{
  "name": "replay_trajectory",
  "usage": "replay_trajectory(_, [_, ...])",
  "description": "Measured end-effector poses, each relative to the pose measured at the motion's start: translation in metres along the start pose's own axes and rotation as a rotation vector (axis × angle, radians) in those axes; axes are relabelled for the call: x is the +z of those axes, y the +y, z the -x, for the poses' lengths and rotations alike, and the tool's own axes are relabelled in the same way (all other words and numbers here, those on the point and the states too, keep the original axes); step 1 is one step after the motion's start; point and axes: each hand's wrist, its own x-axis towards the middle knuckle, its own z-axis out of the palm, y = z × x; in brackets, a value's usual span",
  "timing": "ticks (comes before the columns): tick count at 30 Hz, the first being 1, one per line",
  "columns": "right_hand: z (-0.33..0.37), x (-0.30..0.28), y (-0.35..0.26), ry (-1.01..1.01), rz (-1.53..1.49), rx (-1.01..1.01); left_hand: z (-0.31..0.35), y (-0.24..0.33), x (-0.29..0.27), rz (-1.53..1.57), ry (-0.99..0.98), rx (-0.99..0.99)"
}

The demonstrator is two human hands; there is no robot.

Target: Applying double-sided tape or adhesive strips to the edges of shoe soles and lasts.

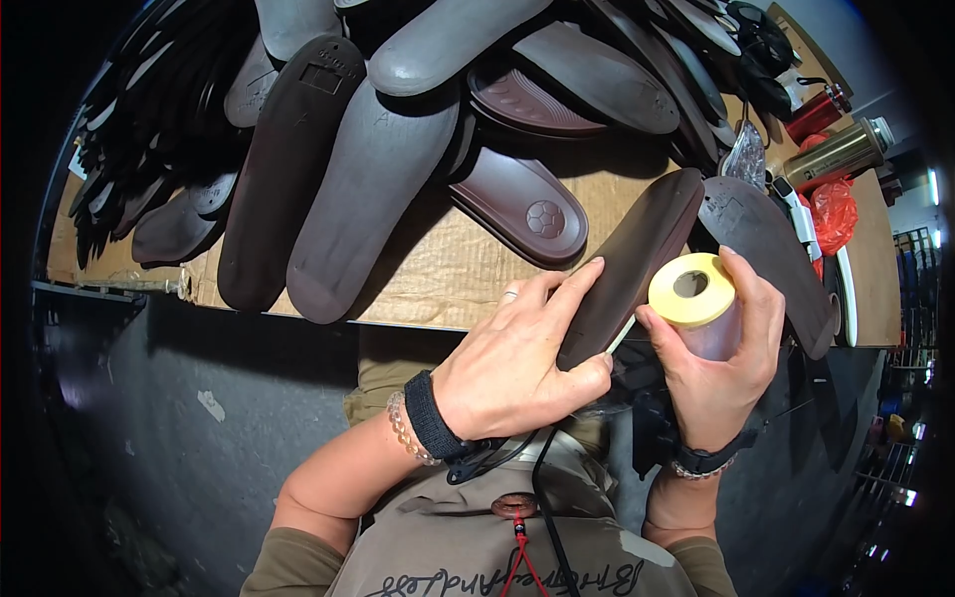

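Note:
My left hand (527, 358) grips a dark brown shoe sole (642, 249) by its near end, fingers along one side and thumb at the edge. The sole is tilted up on its side, over the front edge of the table. In my right hand (721, 388) is a roll of tape (718, 283) with a pale yellow face, held between thumb and fingers close to the sole's right edge. A thin whitish strip (623, 332) shows along that edge, near my left thumb. Another dark sole (771, 249) lies just beyond my right hand.
Many grey and brown soles (383, 149) are heaped across the cardboard-covered table (438, 269). A brown sole with a ball emblem (542, 214) lies ahead of my hands. At the right are a gold flask (841, 151), a red bottle (816, 111) and a red plastic bag (834, 214).

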Motion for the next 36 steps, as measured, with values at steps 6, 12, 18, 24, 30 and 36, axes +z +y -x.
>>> replay_trajectory(6, [-0.002, 0.0, 0.002, -0.014, 0.014, -0.005, -0.002, 0.001, -0.001, -0.008, 0.014, 0.018])
replay_trajectory(12, [-0.006, -0.001, 0.008, -0.075, 0.005, -0.04, -0.028, 0.013, -0.026, -0.068, -0.167, -0.056])
replay_trajectory(18, [-0.015, -0.007, 0.018, -0.182, -0.054, -0.035, -0.047, 0.012, -0.032, -0.038, -0.318, -0.23])
replay_trajectory(24, [-0.02, -0.01, 0.025, -0.256, -0.234, -0.06, -0.032, 0.001, -0.019, -0.012, -0.247, -0.112])
replay_trajectory(30, [-0.01, -0.021, 0.011, -0.397, -0.44, -0.111, 0.028, 0.02, -0.025, -0.097, -0.156, -0.075])
replay_trajectory(36, [0.004, -0.012, -0.004, -0.151, -0.177, -0.065, 0.032, 0.026, -0.018, -0.123, -0.114, -0.107])
